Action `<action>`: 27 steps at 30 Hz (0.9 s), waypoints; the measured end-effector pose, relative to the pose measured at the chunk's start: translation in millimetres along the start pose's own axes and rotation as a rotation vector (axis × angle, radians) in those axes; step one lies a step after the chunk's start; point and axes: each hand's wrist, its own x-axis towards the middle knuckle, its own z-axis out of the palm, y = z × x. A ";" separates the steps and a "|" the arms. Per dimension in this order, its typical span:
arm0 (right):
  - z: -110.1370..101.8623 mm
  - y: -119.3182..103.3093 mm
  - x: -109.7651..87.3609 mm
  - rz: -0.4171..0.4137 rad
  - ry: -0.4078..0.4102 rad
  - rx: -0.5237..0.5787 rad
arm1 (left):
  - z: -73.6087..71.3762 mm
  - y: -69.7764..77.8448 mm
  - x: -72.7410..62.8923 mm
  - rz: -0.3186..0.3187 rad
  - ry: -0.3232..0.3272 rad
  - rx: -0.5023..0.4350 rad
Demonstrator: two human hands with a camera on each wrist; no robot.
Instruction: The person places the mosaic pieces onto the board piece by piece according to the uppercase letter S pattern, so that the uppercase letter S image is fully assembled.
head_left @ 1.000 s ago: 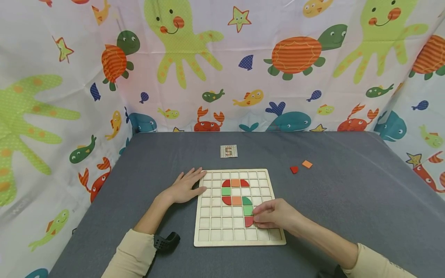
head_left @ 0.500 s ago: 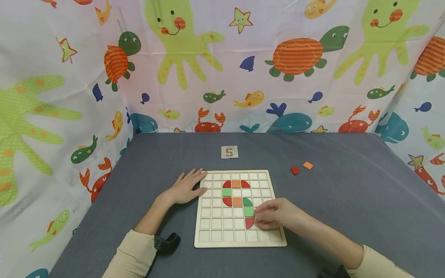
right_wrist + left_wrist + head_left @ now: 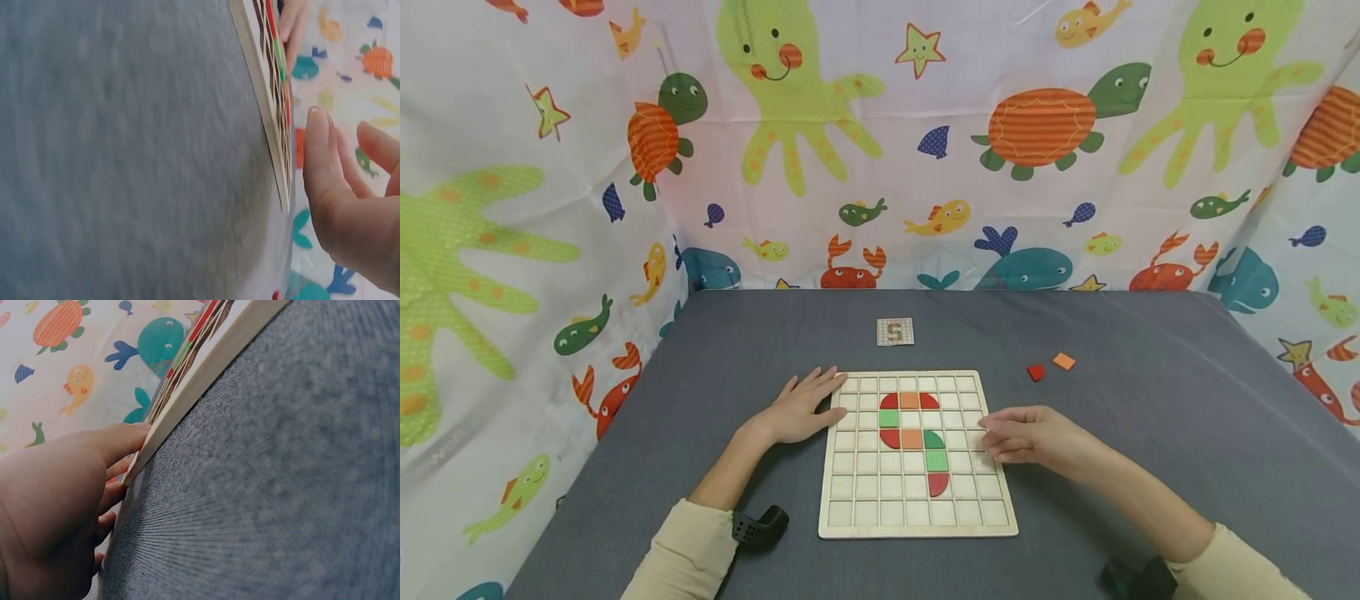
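Note:
A wooden grid board [image 3: 880, 486] lies on the grey table, with red, orange and green pieces set in some of its squares. The left hand [image 3: 801, 408] rests at the board's upper left edge, fingers straight and thumb touching the rim; the left wrist view shows this hand [image 3: 69, 494] against the wooden side. Over the board's right edge hovers the right hand [image 3: 1037, 437], holding nothing. Its fingers are loosely bent and apart from the thumb in the right wrist view, where the hand [image 3: 350, 200] is raised above the table. The lowest piece on the board is a red quarter-round [image 3: 937, 484].
A loose red piece [image 3: 1036, 372] and an orange square [image 3: 1063, 361] lie on the table right of the board's far corner. Behind the board is a small card [image 3: 895, 332] printed with an S pattern. A sea-animal curtain [image 3: 880, 150] borders the table.
The right hand has moved from beside the lowest red piece up and right to the board's edge, leaving that piece in its square. The left hand stays in place.

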 end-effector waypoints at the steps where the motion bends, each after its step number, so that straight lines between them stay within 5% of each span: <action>1: -4.1 0.0 0.1 -0.002 -0.001 0.004 | 0.1 0.0 -0.1 0.001 0.001 -0.001; 14: -56.3 5.4 -3.0 -0.006 0.064 0.036 | 0.8 -0.9 -0.1 0.003 -0.001 -0.001; 27: -93.2 -2.9 -5.6 -0.013 0.144 0.178 | 2.7 -2.0 0.6 -0.004 0.008 0.004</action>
